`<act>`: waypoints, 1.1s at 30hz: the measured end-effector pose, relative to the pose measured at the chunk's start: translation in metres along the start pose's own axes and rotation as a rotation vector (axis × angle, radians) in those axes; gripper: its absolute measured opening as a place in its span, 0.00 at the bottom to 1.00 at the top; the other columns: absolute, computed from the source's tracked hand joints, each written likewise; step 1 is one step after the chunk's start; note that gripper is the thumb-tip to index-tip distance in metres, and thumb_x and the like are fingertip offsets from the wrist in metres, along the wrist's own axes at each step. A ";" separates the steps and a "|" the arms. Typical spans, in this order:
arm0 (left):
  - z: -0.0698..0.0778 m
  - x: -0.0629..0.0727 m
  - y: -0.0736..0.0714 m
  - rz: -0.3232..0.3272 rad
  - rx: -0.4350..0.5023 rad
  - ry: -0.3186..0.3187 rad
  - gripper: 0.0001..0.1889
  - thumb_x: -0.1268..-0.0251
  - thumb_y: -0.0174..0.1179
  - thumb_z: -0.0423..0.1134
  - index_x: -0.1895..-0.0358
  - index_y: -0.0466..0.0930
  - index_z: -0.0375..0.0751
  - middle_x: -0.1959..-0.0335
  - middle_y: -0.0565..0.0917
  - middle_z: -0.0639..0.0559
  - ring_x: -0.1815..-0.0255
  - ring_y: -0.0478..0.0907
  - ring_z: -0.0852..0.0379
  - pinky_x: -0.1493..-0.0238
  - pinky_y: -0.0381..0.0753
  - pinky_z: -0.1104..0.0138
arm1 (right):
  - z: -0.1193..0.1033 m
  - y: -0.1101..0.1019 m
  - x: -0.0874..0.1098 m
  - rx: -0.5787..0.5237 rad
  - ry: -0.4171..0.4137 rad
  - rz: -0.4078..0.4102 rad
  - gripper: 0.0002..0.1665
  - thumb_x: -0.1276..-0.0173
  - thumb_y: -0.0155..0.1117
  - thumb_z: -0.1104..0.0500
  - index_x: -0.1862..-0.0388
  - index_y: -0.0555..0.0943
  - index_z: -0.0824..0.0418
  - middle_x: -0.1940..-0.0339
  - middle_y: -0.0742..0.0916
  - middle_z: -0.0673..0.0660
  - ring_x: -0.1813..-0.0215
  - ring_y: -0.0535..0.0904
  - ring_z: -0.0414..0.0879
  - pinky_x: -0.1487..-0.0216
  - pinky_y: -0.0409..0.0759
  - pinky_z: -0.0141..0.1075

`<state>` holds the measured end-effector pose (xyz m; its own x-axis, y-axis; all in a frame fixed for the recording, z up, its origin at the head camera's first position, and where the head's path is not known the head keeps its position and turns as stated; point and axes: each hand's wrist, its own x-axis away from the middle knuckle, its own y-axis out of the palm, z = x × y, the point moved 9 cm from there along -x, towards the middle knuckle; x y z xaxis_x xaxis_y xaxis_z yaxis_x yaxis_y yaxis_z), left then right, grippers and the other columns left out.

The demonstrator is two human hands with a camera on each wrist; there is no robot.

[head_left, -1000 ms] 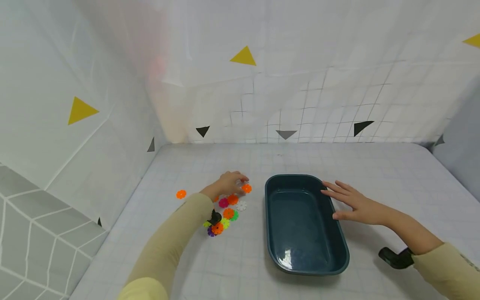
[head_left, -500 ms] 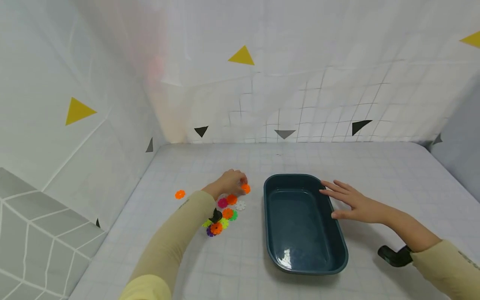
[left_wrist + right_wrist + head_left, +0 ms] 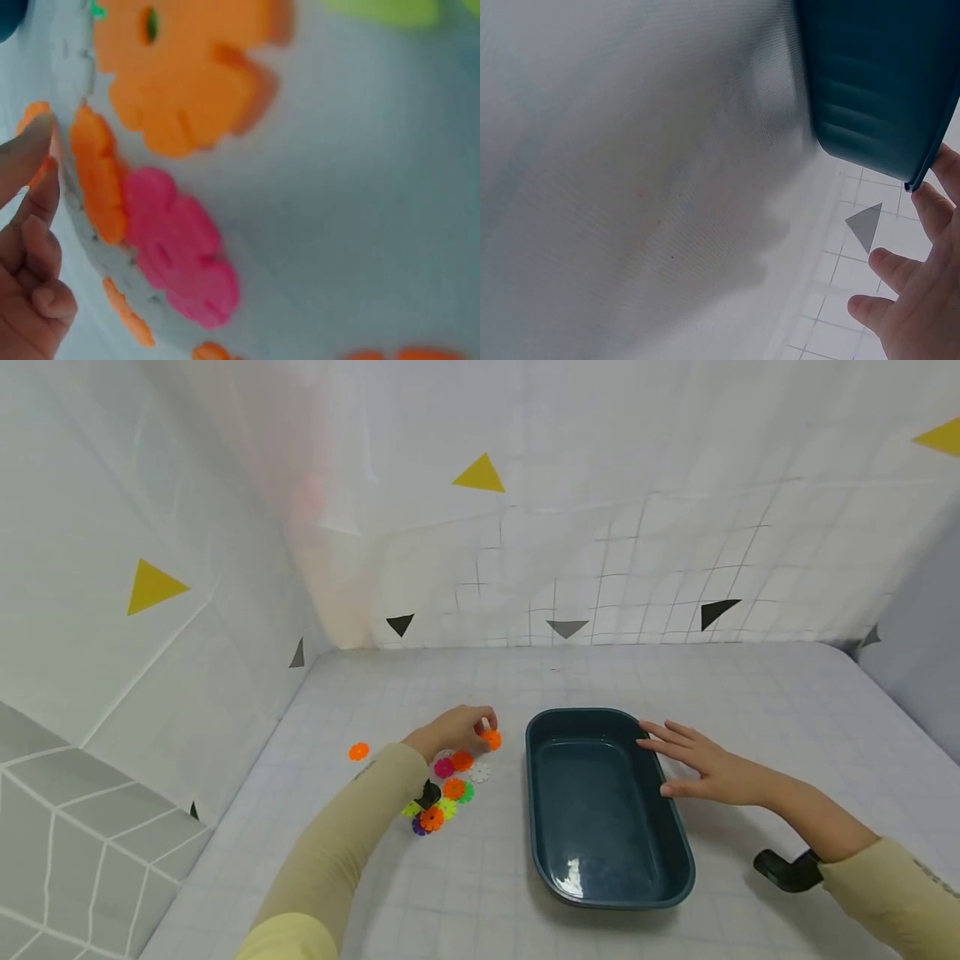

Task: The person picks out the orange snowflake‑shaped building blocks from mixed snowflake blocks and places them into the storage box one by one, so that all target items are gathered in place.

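Note:
My left hand (image 3: 455,730) pinches an orange flower-shaped plastic disc (image 3: 492,739) between thumb and forefinger; in the left wrist view the other fingers are curled in toward the palm. Beside and below this hand lie loose flower discs, among them a pink disc (image 3: 444,767), a white disc (image 3: 479,772), a green disc (image 3: 467,792) and several orange ones. The left sleeve and wrist mount partly cover some of them. My right hand (image 3: 708,768) has its fingers spread and straight, touching the right rim of a dark teal rectangular tub (image 3: 536,827). Nothing lies in the tub.
A single orange disc (image 3: 359,751) lies apart at the left. Behind the table (image 3: 735,693) stands a white sheet wall (image 3: 637,560) with triangle markers. Another sheet wall (image 3: 225,693) borders the left side.
The left thumb and forefinger have closed on the orange disc, which stays almost in place. My right hand and the tub keep their positions; the head view shifts slightly.

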<state>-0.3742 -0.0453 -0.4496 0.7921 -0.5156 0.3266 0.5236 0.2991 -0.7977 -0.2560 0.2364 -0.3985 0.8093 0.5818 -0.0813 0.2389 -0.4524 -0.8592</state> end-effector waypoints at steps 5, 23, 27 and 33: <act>-0.001 0.001 0.000 -0.002 0.091 -0.002 0.13 0.42 0.61 0.36 0.56 0.73 0.54 0.59 0.77 0.51 0.65 0.77 0.53 0.65 0.79 0.68 | 0.001 0.000 0.000 0.004 0.012 -0.012 0.39 0.42 0.64 0.49 0.34 0.64 0.58 0.29 0.59 0.63 0.33 0.47 0.73 0.46 0.46 0.72; 0.010 0.007 -0.036 0.149 0.117 0.040 0.13 0.41 0.61 0.38 0.53 0.76 0.50 0.60 0.80 0.49 0.62 0.74 0.53 0.62 0.77 0.66 | 0.004 0.001 0.000 0.009 0.025 -0.020 0.39 0.42 0.64 0.48 0.33 0.64 0.58 0.29 0.59 0.63 0.33 0.47 0.73 0.45 0.46 0.72; 0.015 0.010 -0.044 0.172 0.139 0.045 0.14 0.41 0.62 0.39 0.52 0.76 0.49 0.58 0.79 0.48 0.60 0.74 0.53 0.60 0.77 0.67 | 0.003 0.001 0.000 0.005 0.024 -0.019 0.39 0.41 0.64 0.48 0.33 0.64 0.57 0.29 0.59 0.63 0.33 0.47 0.73 0.45 0.46 0.72; 0.025 0.009 -0.055 0.205 0.197 0.089 0.14 0.42 0.62 0.39 0.52 0.76 0.47 0.59 0.80 0.48 0.61 0.75 0.54 0.60 0.77 0.67 | 0.002 0.001 0.001 -0.007 0.030 -0.024 0.38 0.41 0.63 0.48 0.33 0.63 0.57 0.29 0.59 0.63 0.33 0.46 0.73 0.45 0.45 0.72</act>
<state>-0.3884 -0.0462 -0.3899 0.8613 -0.4946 0.1162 0.4135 0.5495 -0.7260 -0.2562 0.2382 -0.4009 0.8187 0.5725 -0.0455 0.2622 -0.4431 -0.8573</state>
